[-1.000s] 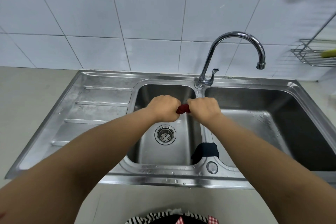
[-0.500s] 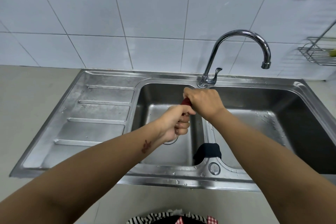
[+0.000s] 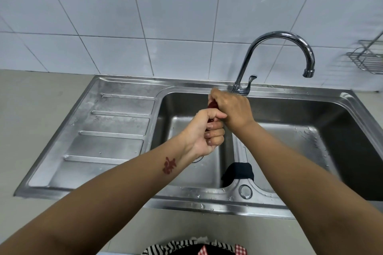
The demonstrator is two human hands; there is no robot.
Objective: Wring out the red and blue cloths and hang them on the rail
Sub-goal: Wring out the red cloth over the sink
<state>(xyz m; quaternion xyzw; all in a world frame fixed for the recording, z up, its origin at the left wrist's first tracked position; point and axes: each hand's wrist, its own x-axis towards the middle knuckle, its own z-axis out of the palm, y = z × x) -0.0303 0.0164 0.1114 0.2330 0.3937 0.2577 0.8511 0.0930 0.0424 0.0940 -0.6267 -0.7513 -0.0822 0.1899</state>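
Both hands grip the twisted red cloth (image 3: 212, 105) over the left basin of the steel sink (image 3: 124, 122). My left hand (image 3: 205, 132) holds its near end, palm turned up, fingers curled round it. My right hand (image 3: 232, 109) clasps the far end from above. Only small slivers of red show between the fists. The dark blue cloth (image 3: 238, 173) lies draped over the divider between the two basins, near the front. No rail for hanging is plainly in view.
A curved chrome tap (image 3: 277, 51) rises behind my hands, its spout over the right basin. A wire rack (image 3: 366, 62) hangs on the tiled wall at the far right. The drainboard lies to the left, beige counter around the sink.
My hands went from side by side to one in front of the other, twisting the red cloth; my left wrist rolled palm up. Since half a second ago they have barely moved.
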